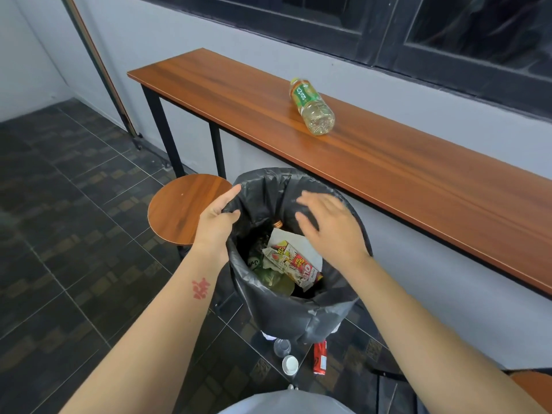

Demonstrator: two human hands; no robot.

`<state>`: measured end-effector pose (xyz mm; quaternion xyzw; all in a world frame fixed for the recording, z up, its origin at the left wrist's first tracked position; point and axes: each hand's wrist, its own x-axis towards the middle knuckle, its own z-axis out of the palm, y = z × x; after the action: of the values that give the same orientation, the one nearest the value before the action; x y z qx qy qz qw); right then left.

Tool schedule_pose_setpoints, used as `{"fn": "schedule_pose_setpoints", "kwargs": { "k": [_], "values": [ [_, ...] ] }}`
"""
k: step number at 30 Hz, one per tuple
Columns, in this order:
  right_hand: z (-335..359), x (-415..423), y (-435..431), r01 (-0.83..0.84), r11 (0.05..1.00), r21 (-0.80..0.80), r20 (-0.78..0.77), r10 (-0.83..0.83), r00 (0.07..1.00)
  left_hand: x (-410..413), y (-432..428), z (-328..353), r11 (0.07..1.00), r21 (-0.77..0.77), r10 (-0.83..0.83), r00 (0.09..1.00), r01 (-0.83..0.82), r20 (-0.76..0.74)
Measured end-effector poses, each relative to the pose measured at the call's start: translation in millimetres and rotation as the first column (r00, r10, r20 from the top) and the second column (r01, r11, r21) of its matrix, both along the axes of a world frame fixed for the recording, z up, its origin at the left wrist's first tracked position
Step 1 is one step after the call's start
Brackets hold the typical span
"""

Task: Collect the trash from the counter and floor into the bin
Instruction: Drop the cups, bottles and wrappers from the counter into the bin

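The bin (298,318), lined with a black bag, stands on the floor in front of the counter (418,186). Inside lie a red and white snack wrapper (294,262), white paper and greenish trash. My left hand (218,216) grips the bag's rim on the left side. Above the bin's opening hovers my right hand (328,225), fingers spread and holding nothing. A plastic bottle with a green label (312,107) lies on its side on the counter. On the floor below the bin lie a clear plastic cup (282,347), a white lid (290,364) and a red wrapper (320,357).
A round wooden stool (179,207) stands left of the bin, under the counter's edge. Dark tiled floor (59,234) spreads to the left. A second stool's edge (534,389) shows at the bottom right. A dark window runs above the counter.
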<state>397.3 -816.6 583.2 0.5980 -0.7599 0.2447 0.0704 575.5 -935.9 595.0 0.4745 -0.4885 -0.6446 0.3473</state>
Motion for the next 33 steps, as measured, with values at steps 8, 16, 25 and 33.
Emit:
{"fn": "schedule_pose_setpoints", "kwargs": {
  "k": [8, 16, 25, 33],
  "values": [
    [51.3, -34.1, -80.7, 0.261, 0.923, -0.284, 0.060, -0.254, 0.965, 11.9, -28.9, -0.7, 0.998, 0.045, 0.048, 0.997, -0.046, -0.058],
    [47.0, -67.6, -150.9, 0.420, 0.907, 0.044, 0.284, -0.414, 0.865, 25.6, -68.9, -20.1, 0.991, 0.080, 0.107, 0.994, -0.106, -0.009],
    [42.7, -86.8, -177.0, 0.474, 0.869, -0.143, 0.397, -0.388, 0.832, 32.9, -86.0, -35.0, 0.994, 0.057, 0.098, 0.995, -0.097, -0.006],
    [45.8, -60.7, -138.7, 0.332, 0.882, -0.334, 0.460, -0.154, 0.874, 40.7, -83.3, -41.4, 0.995, 0.029, 0.098, 0.995, -0.097, -0.016]
  ]
}}
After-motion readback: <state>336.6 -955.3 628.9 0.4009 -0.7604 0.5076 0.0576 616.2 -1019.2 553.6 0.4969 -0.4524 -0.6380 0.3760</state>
